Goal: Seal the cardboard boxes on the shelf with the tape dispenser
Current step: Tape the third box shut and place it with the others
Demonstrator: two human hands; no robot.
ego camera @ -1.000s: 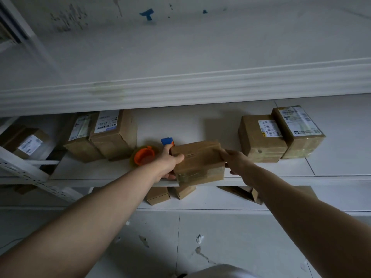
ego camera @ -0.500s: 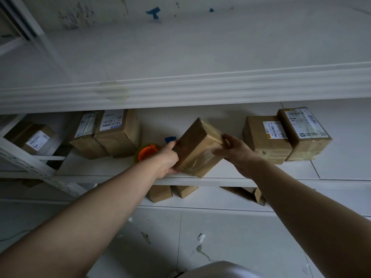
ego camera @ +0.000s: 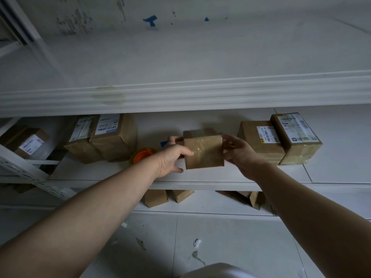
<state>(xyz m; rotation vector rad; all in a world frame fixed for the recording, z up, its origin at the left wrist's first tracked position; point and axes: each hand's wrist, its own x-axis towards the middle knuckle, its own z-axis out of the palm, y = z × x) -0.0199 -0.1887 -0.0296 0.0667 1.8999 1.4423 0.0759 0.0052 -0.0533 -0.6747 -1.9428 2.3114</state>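
The white shelf (ego camera: 220, 176) carries labelled boxes (ego camera: 261, 143) on both sides, put aside, I think, as finished. Over its middle I hold one small box (ego camera: 203, 152), its taped face turned to me for checking. My left hand (ego camera: 170, 159) and right hand (ego camera: 239, 151) grip its two sides. The orange tape dispenser (ego camera: 142, 154) lies just behind my left wrist.

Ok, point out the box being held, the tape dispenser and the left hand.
held box (ego camera: 203, 152), head view, taped front face.
tape dispenser (ego camera: 141, 155), head view, orange part.
left hand (ego camera: 172, 159), head view, back of hand.
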